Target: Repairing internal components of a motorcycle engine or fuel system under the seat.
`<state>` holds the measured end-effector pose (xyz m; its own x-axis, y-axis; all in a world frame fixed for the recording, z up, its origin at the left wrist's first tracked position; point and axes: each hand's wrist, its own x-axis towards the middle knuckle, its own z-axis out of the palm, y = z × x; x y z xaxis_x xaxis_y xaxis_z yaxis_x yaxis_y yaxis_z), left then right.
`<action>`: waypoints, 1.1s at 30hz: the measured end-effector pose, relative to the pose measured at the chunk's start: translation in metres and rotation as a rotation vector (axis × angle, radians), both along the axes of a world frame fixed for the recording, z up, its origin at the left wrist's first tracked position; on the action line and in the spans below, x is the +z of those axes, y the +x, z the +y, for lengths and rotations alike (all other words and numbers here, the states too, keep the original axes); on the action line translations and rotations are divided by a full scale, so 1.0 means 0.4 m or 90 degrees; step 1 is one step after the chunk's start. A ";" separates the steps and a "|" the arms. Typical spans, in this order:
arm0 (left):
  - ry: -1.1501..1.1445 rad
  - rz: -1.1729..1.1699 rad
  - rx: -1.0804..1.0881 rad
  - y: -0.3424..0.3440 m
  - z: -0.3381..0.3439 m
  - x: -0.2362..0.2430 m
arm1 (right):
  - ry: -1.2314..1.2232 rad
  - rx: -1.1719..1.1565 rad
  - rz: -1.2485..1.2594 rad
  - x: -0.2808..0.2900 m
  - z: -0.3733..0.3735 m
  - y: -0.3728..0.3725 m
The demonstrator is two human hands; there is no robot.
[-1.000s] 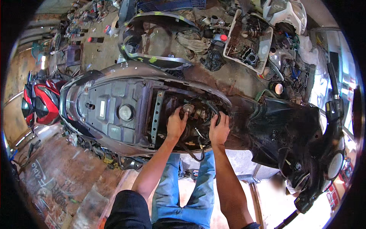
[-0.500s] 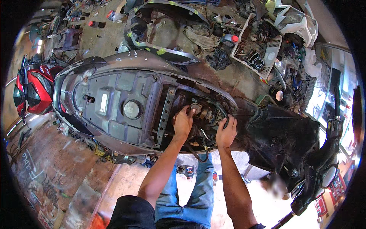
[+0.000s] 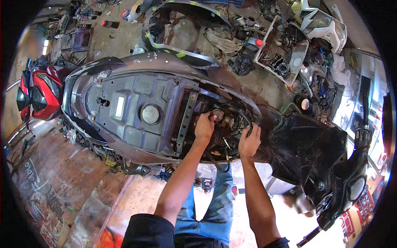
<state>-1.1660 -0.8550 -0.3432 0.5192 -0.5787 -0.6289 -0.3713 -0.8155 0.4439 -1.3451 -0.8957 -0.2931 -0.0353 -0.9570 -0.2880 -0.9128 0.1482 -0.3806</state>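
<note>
A scooter (image 3: 136,89) with its seat off lies across the view, its engine bay (image 3: 225,124) open in front of me. My left hand (image 3: 204,127) reaches into the bay, its fingers closed on a round metal engine part (image 3: 217,115). To its right, my right hand (image 3: 249,142) is curled at the bay's edge, with thumb and fingers on a black hose (image 3: 244,115) that arcs over the engine. Below the round part a thin metal fitting (image 3: 226,142) shows beside another looped dark hose (image 3: 223,168). The left fingertips are partly hidden.
A perforated metal crossbar (image 3: 187,120) spans the frame left of the bay, beside the fuel tank cap (image 3: 151,113). Handlebars (image 3: 362,140) stick up at right. Beyond are a white crate (image 3: 296,70) of engine parts and a grey body panel (image 3: 188,56). A red motorcycle (image 3: 46,93) stands at left.
The whole view has shifted slightly, so the scooter sits a little further right. My left hand stays on the round part; the right hand's fingers have curled slightly at the hose.
</note>
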 end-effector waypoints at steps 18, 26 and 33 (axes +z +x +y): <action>-0.026 -0.087 -0.039 -0.018 0.011 0.009 | 0.011 0.007 0.037 0.013 0.003 0.012; -0.040 -0.072 0.020 -0.017 0.014 -0.001 | 0.011 -0.080 -0.185 -0.025 0.014 -0.033; -0.061 -0.048 0.149 -0.037 0.006 0.019 | 0.101 -0.247 -0.341 -0.056 0.020 -0.056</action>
<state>-1.1808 -0.8525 -0.3355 0.6891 -0.4920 -0.5320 -0.2118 -0.8388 0.5015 -1.3673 -0.8878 -0.3154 -0.1811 -0.8483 -0.4976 -0.4737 0.5187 -0.7117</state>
